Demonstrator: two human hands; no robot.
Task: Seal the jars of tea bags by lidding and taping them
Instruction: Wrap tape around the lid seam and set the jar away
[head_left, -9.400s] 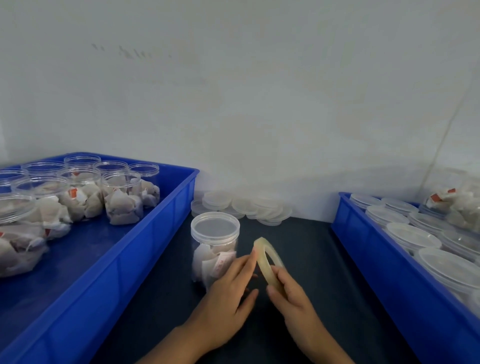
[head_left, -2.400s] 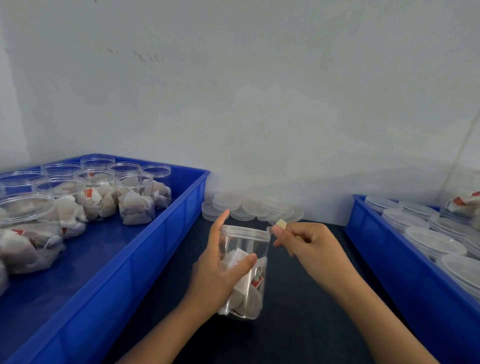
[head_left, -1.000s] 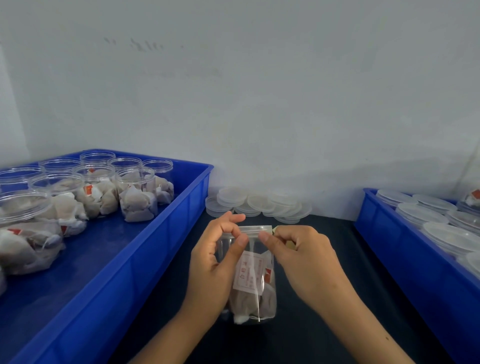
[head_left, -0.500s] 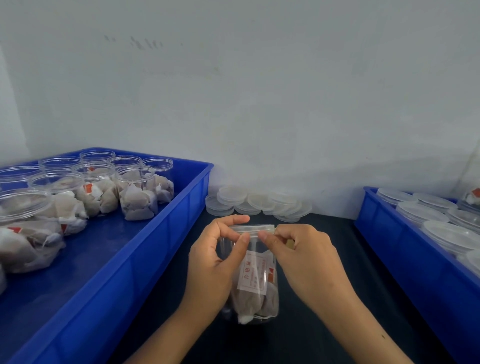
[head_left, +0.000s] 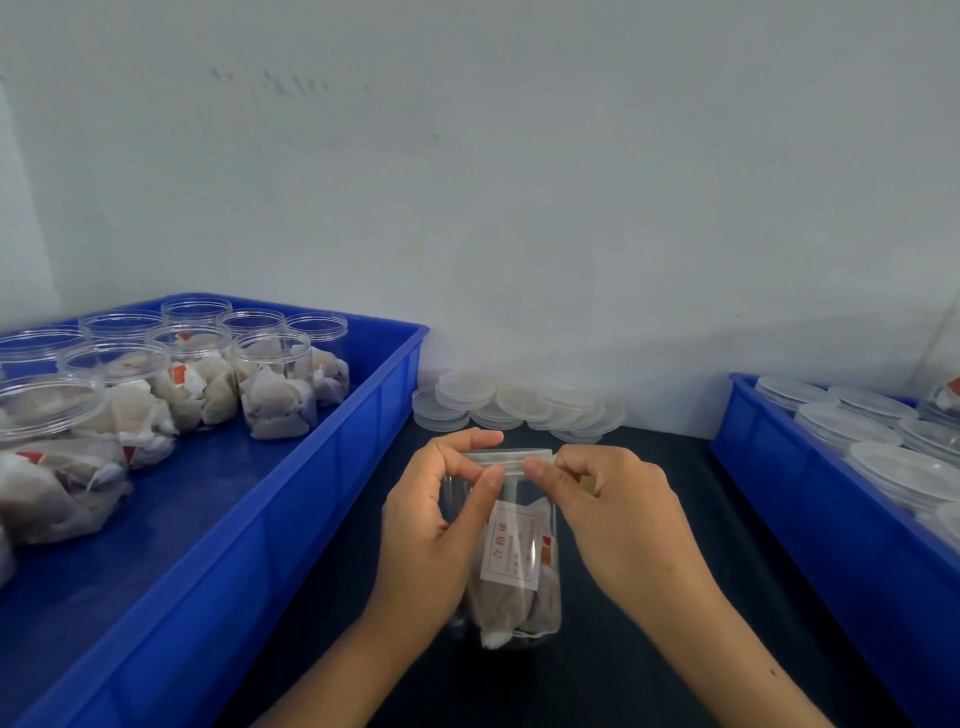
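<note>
My left hand (head_left: 431, 525) curls round the left side of the jar (head_left: 511, 551), thumb laid across the front just under the lid (head_left: 506, 457), index finger arched over the lid's rim. My right hand (head_left: 613, 519) grips the jar's upper right side, thumb tip pressed at the lid's seam close to my left thumb; something pale shows between its curled fingers, I cannot tell what. The clear jar stands lidded near the bench's front edge, between the two blue trays (head_left: 291, 519), with tea bags (head_left: 504, 597) and a red-printed label (head_left: 511, 545) inside.
</note>
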